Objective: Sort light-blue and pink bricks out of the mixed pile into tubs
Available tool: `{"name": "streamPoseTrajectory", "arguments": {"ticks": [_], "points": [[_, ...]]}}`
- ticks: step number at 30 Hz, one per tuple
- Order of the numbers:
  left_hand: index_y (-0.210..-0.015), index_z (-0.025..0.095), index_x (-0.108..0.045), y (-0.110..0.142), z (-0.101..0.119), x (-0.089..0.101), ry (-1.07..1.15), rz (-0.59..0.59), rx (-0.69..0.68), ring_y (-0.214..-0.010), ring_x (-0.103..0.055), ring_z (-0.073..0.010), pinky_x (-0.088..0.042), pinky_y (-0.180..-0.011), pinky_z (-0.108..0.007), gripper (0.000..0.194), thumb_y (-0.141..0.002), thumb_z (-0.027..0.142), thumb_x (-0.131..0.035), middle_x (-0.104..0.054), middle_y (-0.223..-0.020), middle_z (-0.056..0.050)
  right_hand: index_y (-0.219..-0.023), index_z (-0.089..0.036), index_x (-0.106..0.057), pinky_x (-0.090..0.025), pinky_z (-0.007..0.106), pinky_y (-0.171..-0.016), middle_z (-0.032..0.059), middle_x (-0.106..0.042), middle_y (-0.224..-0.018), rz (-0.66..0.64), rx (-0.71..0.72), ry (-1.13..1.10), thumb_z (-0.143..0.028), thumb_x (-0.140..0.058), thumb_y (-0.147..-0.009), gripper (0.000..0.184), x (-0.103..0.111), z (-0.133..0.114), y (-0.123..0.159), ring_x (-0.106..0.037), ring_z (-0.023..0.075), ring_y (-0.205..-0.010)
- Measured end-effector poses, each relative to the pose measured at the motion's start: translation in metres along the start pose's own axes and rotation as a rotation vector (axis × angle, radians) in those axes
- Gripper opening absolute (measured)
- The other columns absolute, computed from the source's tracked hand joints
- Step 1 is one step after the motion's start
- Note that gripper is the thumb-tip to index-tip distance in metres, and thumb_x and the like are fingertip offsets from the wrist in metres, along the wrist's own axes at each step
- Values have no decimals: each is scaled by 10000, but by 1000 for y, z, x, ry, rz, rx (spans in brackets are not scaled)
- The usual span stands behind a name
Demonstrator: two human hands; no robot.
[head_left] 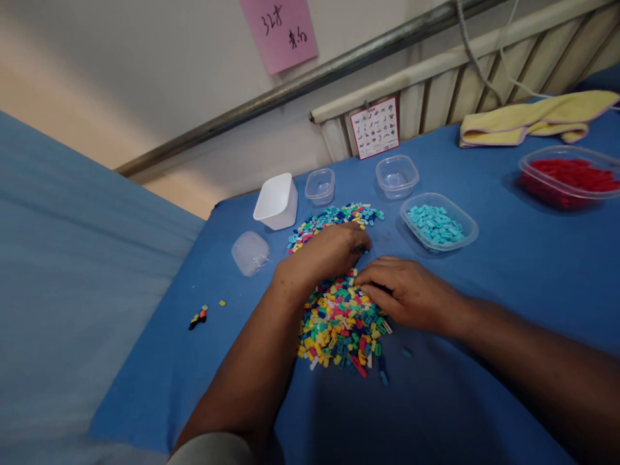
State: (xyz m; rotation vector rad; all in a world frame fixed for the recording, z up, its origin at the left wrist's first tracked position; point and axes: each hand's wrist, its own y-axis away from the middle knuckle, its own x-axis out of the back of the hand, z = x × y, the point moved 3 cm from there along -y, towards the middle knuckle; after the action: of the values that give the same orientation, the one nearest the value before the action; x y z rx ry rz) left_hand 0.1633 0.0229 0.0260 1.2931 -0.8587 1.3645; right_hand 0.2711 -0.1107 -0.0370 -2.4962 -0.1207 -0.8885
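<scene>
A mixed pile of small plastic building bricks (334,323) in yellow, green, pink and blue lies on the blue cloth. Behind it, a second heap of small bricks (320,219) is mostly light blue. My left hand (339,248) reaches over between the two heaps, its fingers curled down; a bit of teal shows by the fingertips, but what they hold is hidden. At the right edge of the near pile, my right hand (411,290) has thumb and fingers drawn together against the bricks. Whatever is in that pinch is too small to make out.
Beyond the heaps stand a white tub (277,201) and clear containers (397,175). Light blue bricks fill one tub (438,223); red pieces fill another (571,174). A clear lid or container (250,253) lies left. A yellow cloth (527,121) lies by the radiator.
</scene>
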Motion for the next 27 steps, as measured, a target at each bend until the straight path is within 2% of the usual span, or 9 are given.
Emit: {"name": "streamPoseTrajectory", "arguments": {"ticks": [4,9,11,14,17,21,27], "points": [[-1014,164,-786,-2,2,-2,-20,-1,3,-968,-687,-220,-524,-860,-320,251,-934,36,-585,-747,-1043,-77,-1160,-221,-754,-563,423,-953,70,-804,-1110,-4,-5,13,-265,-576,-1099,193,0,1,1,-730,246,-1055],[-1041,163,-807,-2,-6,-4,46,47,8,-996,-709,-214,-529,-886,-316,261,-928,33,-611,-785,-1077,-72,-1157,-215,-757,-559,410,-944,76,-804,-1106,-11,-6,17,-260,-579,-1096,193,1,0,1,-731,246,-1055],[-1058,174,-811,0,-12,0,124,113,41,-997,-718,-203,-537,-901,-315,250,-936,53,-630,-792,-1085,-59,-1157,-217,-756,-556,405,-946,70,-806,-1102,-1,-6,12,-252,-586,-1092,186,1,-1,1,-733,244,-1053],[-1055,183,-808,5,-16,13,275,283,93,-983,-727,-185,-549,-902,-315,197,-950,105,-661,-795,-1078,-50,-1139,-223,-760,-555,396,-940,65,-808,-1093,15,2,2,-240,-591,-1086,178,2,-2,-1,-740,240,-1038],[-1055,185,-807,2,-7,27,374,399,74,-972,-729,-175,-557,-898,-315,153,-960,156,-690,-791,-1055,-46,-1133,-213,-766,-558,398,-934,69,-813,-1083,20,10,5,-231,-588,-1083,186,3,-2,-3,-741,248,-1036],[-1072,193,-809,-22,21,39,314,361,-28,-984,-732,-170,-553,-903,-311,190,-966,126,-666,-796,-1086,-44,-1159,-192,-776,-564,401,-943,73,-827,-1094,28,18,22,-219,-599,-1068,201,4,-2,-5,-749,257,-1038],[-1096,157,-811,-85,55,42,156,272,-138,-1014,-732,-209,-560,-910,-334,237,-969,89,-622,-802,-1106,-79,-1118,-182,-792,-561,386,-977,86,-838,-1131,-19,-27,26,-221,-586,-1066,217,5,-3,-6,-773,254,-1057]]}}
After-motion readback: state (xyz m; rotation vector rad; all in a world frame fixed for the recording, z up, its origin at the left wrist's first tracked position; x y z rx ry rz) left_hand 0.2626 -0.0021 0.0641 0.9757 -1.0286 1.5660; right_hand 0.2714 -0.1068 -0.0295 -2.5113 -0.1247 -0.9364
